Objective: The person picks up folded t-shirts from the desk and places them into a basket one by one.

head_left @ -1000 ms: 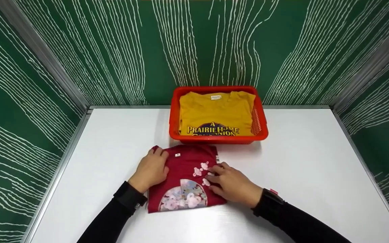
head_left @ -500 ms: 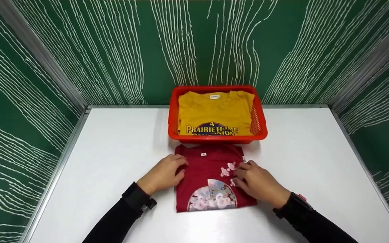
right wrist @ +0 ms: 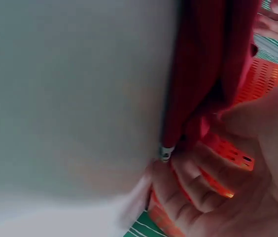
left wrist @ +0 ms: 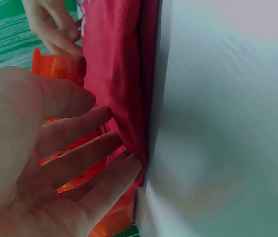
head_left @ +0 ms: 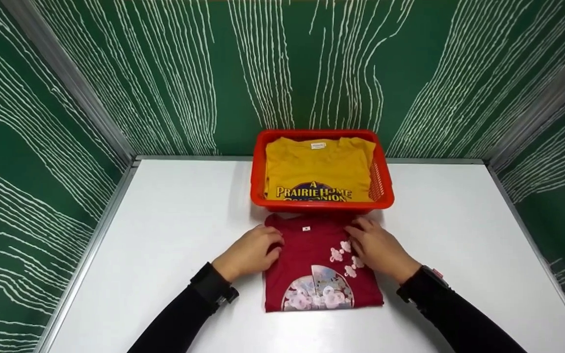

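A folded dark red T-shirt (head_left: 297,257) lies flat on the white table, with pink flowers and a round floral print. My left hand (head_left: 253,251) is at its left edge. In the left wrist view, that hand's loosely extended fingers (left wrist: 87,163) touch the folded side, with the thumb apart from them. My right hand (head_left: 378,247) is at the upper right corner of the T-shirt. Seen from the right wrist, thumb and bent fingers (right wrist: 198,190) pinch the cloth there, beside a small white tag (right wrist: 166,153).
Right behind the T-shirt stands a red plastic basket (head_left: 385,193), holding a folded yellow T-shirt (head_left: 307,166) with printed lettering. Green walls with white lines (head_left: 243,98) enclose the white table (head_left: 174,211) at the back and sides.
The red T-shirt has slid right and now lies in front of the basket. Both hands moved right with it; the right hand then shifted up to the top corner.
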A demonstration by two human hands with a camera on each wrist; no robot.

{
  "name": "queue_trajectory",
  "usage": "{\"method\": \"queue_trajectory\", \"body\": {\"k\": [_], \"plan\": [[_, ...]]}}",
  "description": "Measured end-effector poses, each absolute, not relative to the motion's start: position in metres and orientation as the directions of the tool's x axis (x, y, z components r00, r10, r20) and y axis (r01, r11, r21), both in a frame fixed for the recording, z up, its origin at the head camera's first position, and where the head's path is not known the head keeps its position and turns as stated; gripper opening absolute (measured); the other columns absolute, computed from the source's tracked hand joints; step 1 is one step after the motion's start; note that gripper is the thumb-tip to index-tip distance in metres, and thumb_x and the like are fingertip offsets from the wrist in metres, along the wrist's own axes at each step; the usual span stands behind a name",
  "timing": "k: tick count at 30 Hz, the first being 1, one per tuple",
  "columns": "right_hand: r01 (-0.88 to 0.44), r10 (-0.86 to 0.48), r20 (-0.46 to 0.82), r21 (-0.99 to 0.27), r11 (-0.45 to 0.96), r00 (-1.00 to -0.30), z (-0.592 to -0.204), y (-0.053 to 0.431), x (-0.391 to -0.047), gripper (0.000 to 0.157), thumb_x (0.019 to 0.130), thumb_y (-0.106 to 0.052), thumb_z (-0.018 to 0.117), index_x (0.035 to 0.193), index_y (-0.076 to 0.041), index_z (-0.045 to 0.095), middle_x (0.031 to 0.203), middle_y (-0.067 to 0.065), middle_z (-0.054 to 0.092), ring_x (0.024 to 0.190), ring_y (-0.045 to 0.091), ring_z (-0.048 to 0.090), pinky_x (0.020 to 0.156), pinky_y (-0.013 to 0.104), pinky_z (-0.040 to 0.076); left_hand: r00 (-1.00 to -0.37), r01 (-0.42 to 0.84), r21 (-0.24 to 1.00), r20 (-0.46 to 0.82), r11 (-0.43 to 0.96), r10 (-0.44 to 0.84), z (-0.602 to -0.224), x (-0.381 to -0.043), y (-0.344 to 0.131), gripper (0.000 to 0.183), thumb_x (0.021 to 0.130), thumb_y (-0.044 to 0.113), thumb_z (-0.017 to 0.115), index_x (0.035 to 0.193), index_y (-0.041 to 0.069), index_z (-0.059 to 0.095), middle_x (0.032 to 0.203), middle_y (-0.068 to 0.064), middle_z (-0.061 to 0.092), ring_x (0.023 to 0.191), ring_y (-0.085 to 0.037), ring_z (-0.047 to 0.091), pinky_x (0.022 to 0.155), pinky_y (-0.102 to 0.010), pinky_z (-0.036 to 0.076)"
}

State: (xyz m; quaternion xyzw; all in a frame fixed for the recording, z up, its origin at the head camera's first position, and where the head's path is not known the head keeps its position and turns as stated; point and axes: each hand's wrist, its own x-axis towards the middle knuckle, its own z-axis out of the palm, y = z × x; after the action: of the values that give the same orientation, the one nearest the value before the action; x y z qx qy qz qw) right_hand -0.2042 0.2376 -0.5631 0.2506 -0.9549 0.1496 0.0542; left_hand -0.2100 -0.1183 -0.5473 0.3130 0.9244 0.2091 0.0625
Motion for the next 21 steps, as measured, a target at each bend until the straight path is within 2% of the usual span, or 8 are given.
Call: {"method": "queue_trajectory", "body": {"k": [4,9,13,15,21], "plan": [[-0.446,-0.414,0.167,-0.268,0.854,-0.895,-0.563,0.244,-0.204,0.031,0.104,-0.012,0.071,0.128,0.008,0.075,0.135,0.027,0.069,0.123,0.046,0.068,0.104,0.061,0.06,-0.811,0.512,0.503,0.016,0.696,0.584,-0.55,-0.215,-0.12,0.023,0.109,0.019,0.065,0.122,0.01,0.081,0.132,-0.009,0.078,0.128,-0.027,0.069,0.118,-0.045,0.055],[-0.374,-0.315,0.215,-0.348,0.86,-0.924,-0.561,0.246,-0.209,0.026,0.104,-0.013,0.072,0.121,0.006,0.078,0.129,0.023,0.074,0.121,0.043,0.072,0.102,0.06,0.061,-0.877,0.421,0.581,0.064,0.696,0.476,-0.549,-0.224,-0.122,0.023,0.108,0.015,0.065,0.122,0.004,0.08,0.122,-0.012,0.079,0.118,-0.03,0.073,0.11,-0.048,0.058],[-0.346,-0.279,0.225,-0.366,0.864,-0.934,-0.562,0.243,-0.212,0.03,0.105,-0.016,0.073,0.125,0.005,0.077,0.126,0.024,0.075,0.119,0.045,0.071,0.103,0.061,0.06,-0.91,0.395,0.526,0.111,0.753,0.4,-0.552,-0.227,-0.118,0.03,0.108,0.016,0.067,0.13,-0.002,0.076,0.13,-0.02,0.076,0.124,-0.038,0.072,0.112,-0.052,0.057],[-0.348,-0.293,0.2,-0.351,0.87,-0.935,-0.562,0.242,-0.212,0.036,0.106,-0.02,0.073,0.132,0.005,0.075,0.13,0.025,0.073,0.122,0.046,0.069,0.104,0.062,0.059,-0.911,0.403,0.479,0.133,0.78,0.389,-0.555,-0.226,-0.113,0.034,0.107,0.017,0.069,0.133,-0.005,0.074,0.132,-0.022,0.075,0.125,-0.041,0.071,0.112,-0.052,0.057],[-0.313,-0.297,0.098,-0.292,0.904,-0.95,-0.563,0.239,-0.216,0.051,0.107,-0.03,0.072,0.142,0.008,0.067,0.143,0.029,0.063,0.127,0.047,0.063,0.107,0.064,0.057,-0.901,0.433,0.348,0.203,0.832,0.383,-0.573,-0.233,-0.098,0.038,0.101,0.023,0.078,0.127,-0.005,0.073,0.126,-0.024,0.073,0.113,-0.044,0.067,0.104,-0.053,0.056]]}}
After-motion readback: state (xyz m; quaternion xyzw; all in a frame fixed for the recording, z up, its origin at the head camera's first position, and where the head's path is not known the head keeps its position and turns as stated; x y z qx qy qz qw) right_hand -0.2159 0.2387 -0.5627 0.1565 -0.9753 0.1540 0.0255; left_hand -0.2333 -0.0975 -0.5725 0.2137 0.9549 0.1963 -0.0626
